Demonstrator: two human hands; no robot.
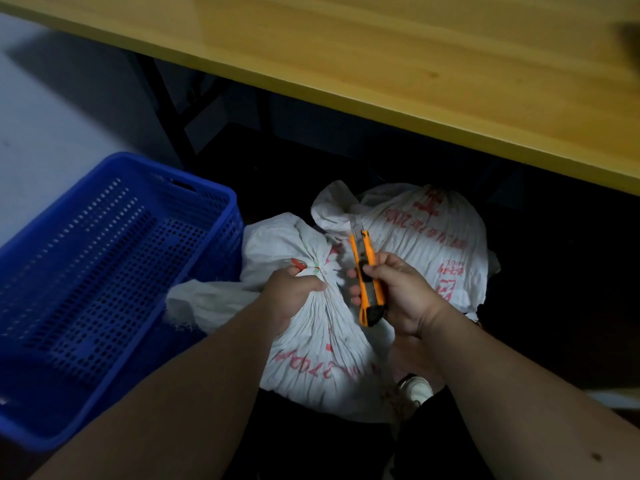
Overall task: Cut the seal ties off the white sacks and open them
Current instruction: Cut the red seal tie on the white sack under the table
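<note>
Sacks wait on the floor, the near sack (322, 327) just right of the blue basket (104, 271), its tied neck (317, 270) gripped by the left hand (294, 292). Right of that neck, the right hand (398, 292) holds the orange knife (367, 275), blade out. One slip could nick those left fingers or slash the cloth.
</note>
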